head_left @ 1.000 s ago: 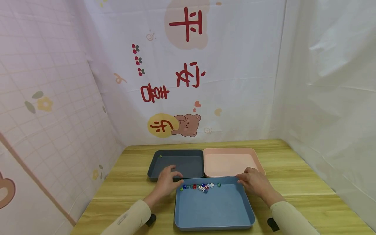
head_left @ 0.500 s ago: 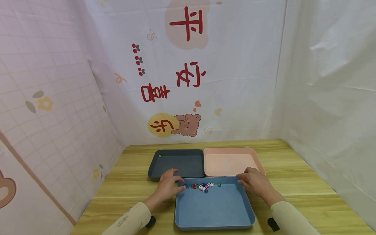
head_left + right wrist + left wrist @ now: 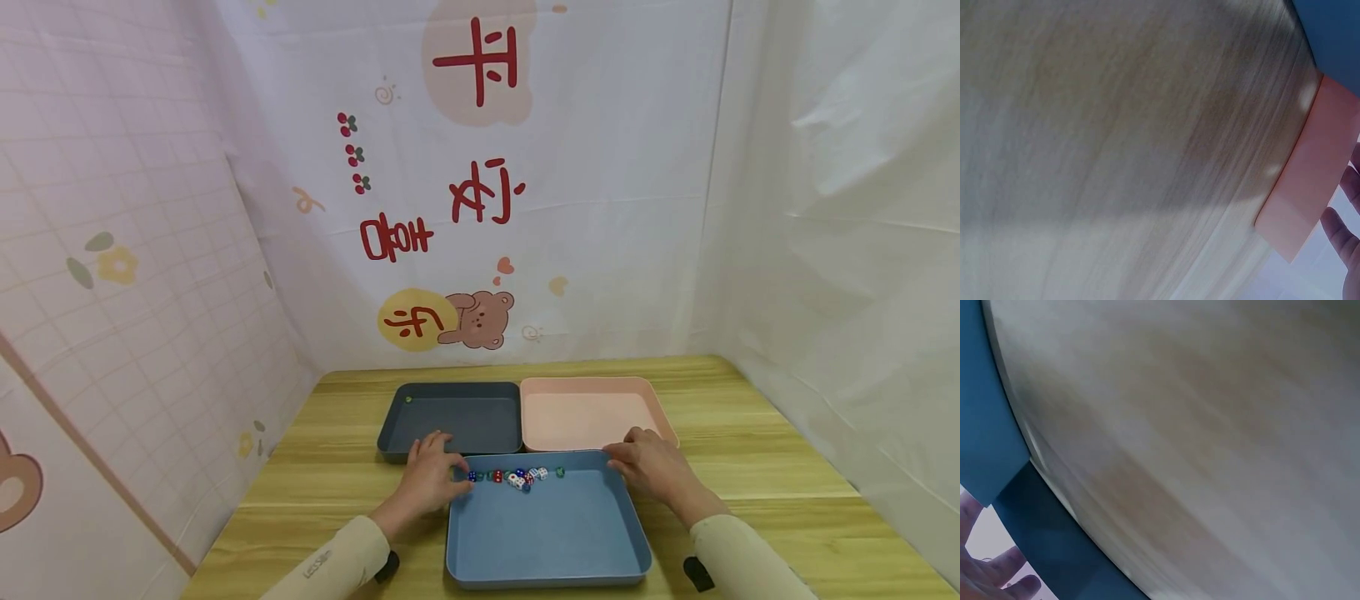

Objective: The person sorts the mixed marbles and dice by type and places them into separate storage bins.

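In the head view, a row of small dice in blue, red, white and green lies along the back wall inside the blue tray. My left hand reaches over that tray's back left corner. Its thumb and index finger are curved and stand apart, their tips around the blue die at the row's left end. My right hand grips the tray's back right corner, thumb on the inner side. In the wrist views, only a few fingers of each hand show past the tray walls.
Behind the blue tray stand a dark grey tray with one green die in its back left corner, and a pink tray to its right. All three trays rest on a wooden table. White printed cloth hangs behind.
My left hand has shifted slightly right and toward me, over the left end of the dice row. The yellow-green die seen there earlier is now hidden. My right hand stays put.
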### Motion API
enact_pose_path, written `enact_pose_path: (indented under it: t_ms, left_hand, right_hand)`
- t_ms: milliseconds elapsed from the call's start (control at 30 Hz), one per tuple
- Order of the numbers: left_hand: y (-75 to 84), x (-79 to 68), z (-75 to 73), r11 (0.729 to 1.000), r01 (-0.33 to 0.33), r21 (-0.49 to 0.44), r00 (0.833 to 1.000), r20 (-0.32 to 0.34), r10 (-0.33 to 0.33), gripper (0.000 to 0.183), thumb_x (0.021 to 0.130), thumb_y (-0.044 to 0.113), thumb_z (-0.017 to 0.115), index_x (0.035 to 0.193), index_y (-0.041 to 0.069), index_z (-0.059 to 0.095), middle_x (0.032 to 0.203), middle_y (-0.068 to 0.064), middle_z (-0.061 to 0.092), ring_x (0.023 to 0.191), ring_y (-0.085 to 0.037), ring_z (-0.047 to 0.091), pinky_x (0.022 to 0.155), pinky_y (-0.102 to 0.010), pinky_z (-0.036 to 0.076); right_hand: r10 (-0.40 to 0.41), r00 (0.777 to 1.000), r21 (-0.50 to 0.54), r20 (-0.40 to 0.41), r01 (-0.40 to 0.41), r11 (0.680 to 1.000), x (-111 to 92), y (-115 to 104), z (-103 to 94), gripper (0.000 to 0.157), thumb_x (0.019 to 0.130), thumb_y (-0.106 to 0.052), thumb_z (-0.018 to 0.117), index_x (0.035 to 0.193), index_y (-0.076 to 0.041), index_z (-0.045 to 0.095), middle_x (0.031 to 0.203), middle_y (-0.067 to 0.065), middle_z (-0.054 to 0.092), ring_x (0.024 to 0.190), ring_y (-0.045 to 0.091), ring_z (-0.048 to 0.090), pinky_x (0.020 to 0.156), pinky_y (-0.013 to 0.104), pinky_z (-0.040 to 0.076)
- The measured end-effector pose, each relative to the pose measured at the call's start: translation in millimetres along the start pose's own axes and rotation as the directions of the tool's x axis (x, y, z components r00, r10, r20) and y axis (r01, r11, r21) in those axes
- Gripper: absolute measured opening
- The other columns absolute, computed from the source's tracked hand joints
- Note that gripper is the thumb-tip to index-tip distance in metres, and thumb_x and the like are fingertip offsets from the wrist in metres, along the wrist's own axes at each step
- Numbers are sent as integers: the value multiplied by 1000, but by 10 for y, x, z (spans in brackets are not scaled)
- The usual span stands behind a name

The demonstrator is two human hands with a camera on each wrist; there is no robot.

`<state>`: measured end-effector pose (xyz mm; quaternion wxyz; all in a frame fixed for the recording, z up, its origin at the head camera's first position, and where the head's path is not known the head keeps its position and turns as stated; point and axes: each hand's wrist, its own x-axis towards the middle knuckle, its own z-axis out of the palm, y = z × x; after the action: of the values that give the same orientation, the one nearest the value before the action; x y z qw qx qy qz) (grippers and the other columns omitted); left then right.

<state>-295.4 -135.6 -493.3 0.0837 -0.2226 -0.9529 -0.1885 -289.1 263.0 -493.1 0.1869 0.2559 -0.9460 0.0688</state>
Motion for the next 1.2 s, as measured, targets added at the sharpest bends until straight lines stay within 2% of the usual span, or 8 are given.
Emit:
enact_pose_path:
  t_ms: [300,500,667,900,1200]
  left_hand:
    - [11,5,17,999,-8,43,999,44,6,19,81,38,80,83,20,76,138,-24,49,137,-47,33,107,-70,22]
    - [56,34,-2,998,4,63,998,63,-8,10,77,27,80,74,24,71,138,-23,51,137,-46,32,107,-71,23]
    - [108,53,-35,996,6,94,996,89,-14,12,73,18,80,69,23,71,136,-24,53,136,-47,35,106,-72,23]
    - [128,56,-30,993,-7,121,997,78,-2,14,71,16,81,65,22,70,132,-24,56,133,-47,39,104,-74,25]
    - [75,75,-44,1000,-2,25,999,47,1,15,76,20,79,66,26,69,130,-25,56,130,-47,41,103,-75,23]
  right_hand:
    - [5,1000,10,7,-5,1000,1,-8,-16,21,91,-24,73,111,-17,77,90,3,60,79,22,59,65,37,51]
    - [2,1000,18,3,-2,1000,1,-18,-29,21,90,-24,73,110,-17,77,89,3,60,79,21,59,66,37,52]
    - [11,1000,18,15,-11,1000,-3,-20,-24,21,91,-24,73,110,-17,77,89,2,60,80,21,59,66,37,51]
    - [9,1000,6,5,-9,1000,-1,-21,-20,22,90,-25,74,110,-18,78,89,3,60,79,21,59,64,36,51]
    - [17,1000,15,7,-17,1000,-4,-31,-30,21,90,-24,74,110,-18,78,89,2,60,79,20,58,65,36,51]
